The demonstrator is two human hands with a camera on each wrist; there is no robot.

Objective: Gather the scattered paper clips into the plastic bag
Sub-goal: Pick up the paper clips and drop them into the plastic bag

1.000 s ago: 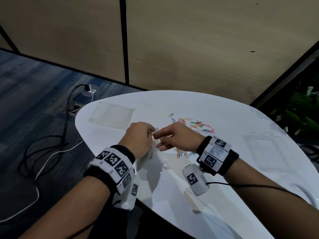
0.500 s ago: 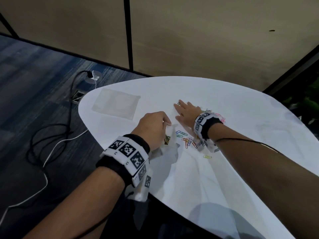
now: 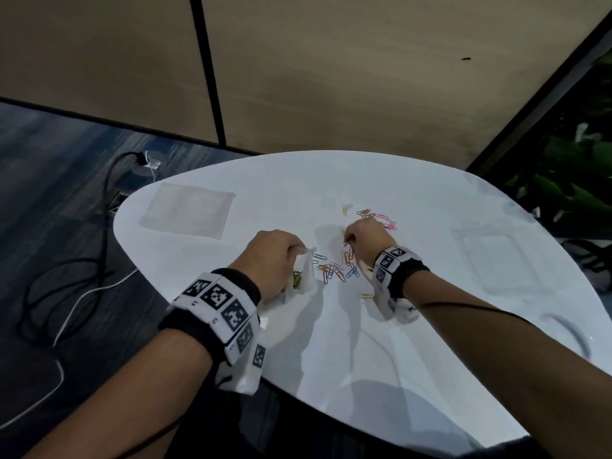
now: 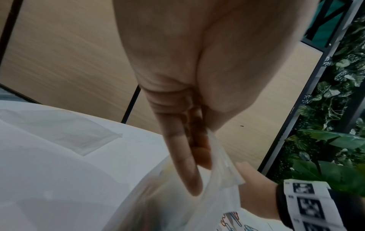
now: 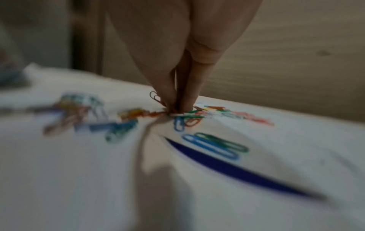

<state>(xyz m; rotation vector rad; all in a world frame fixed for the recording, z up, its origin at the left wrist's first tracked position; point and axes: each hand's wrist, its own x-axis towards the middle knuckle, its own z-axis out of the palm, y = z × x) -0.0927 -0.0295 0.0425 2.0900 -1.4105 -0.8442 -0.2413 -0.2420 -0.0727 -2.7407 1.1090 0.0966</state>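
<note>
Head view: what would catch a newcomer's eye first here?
The coloured paper clips strewn mid-table on the white table, where the right hand pinches some up. Beside them the left hand grips the plastic bag, a few clips inside.

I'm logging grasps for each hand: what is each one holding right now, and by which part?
The left hand grips the plastic bag by its open top edge. The right hand pinches paper clips at its fingertips, down on the table.
</note>
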